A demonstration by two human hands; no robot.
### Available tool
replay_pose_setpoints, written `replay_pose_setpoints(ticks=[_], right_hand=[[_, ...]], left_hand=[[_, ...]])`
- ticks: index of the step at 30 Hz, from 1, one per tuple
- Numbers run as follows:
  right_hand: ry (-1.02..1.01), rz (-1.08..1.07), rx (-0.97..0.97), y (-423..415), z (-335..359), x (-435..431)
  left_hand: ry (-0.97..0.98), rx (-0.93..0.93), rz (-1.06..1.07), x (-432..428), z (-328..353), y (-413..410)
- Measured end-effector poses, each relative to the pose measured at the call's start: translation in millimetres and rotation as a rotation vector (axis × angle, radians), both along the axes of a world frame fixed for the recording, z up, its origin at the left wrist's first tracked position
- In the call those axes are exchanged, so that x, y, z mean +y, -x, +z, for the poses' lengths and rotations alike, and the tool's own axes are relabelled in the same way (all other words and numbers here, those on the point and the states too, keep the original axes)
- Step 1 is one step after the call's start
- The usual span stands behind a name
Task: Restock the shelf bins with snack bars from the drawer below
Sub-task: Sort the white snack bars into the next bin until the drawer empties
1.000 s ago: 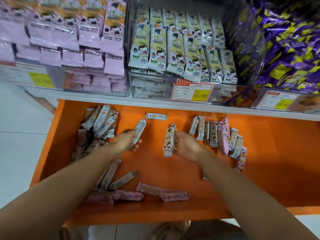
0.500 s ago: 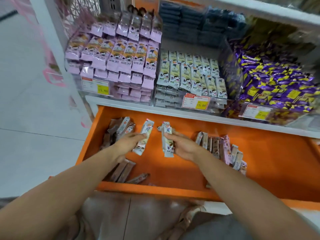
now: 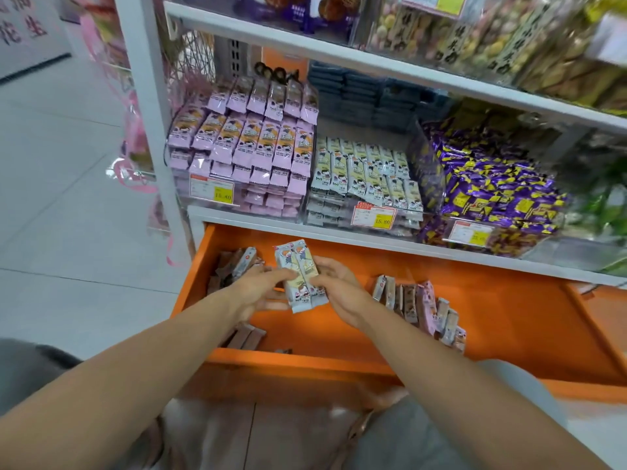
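Two pale snack bars point(image 3: 300, 276) with a cartoon print lie side by side above the open orange drawer point(image 3: 509, 320). My left hand point(image 3: 258, 290) pinches them from the left, and my right hand point(image 3: 339, 286) grips them from the right. Loose bars lie in the drawer at the left point(image 3: 237, 266), at the front point(image 3: 244, 337) and in a row at the right point(image 3: 420, 307). On the shelf above stand a clear bin of pink bars point(image 3: 251, 150) and a clear bin of pale bars point(image 3: 366, 174).
A bin of purple-and-yellow candies point(image 3: 492, 195) stands right of the pale bars. Price tags point(image 3: 373, 217) hang on the bin fronts. A white shelf post point(image 3: 149, 96) rises at the left, with tiled floor point(image 3: 68, 198) beyond. More packed goods fill the upper shelf point(image 3: 475, 32).
Both hands have come together and lifted, joining the two bars into one pair above the drawer. The view has pulled back and tilted up, showing more shelf.
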State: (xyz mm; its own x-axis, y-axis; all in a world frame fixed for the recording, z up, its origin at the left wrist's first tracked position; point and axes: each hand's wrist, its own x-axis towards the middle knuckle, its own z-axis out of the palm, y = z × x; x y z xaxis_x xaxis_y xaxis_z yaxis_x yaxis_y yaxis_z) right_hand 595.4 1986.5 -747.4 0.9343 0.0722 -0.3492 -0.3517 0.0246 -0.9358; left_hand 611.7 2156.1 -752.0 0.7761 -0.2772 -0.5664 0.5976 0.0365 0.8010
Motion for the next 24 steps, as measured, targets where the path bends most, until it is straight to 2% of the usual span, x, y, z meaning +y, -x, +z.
replay_pose_setpoints(ticks=[9,14,21,24], right_hand=[[-0.017,-0.076,-0.057,4,-1,0],[0.025,-0.099,-0.159,15,9,-3],[0.22,-0.046,-0.327,33,23,-8],[0.428,-0.027,-0.444,40,27,-9]], left_hand=[[0.03,0.004,0.033,-1,6,-1],[0.043,-0.003,0.092,-9,16,0],[0.045,0.019,0.135,-23,35,-1],[0.065,0.035,0.121,-36,50,-1]])
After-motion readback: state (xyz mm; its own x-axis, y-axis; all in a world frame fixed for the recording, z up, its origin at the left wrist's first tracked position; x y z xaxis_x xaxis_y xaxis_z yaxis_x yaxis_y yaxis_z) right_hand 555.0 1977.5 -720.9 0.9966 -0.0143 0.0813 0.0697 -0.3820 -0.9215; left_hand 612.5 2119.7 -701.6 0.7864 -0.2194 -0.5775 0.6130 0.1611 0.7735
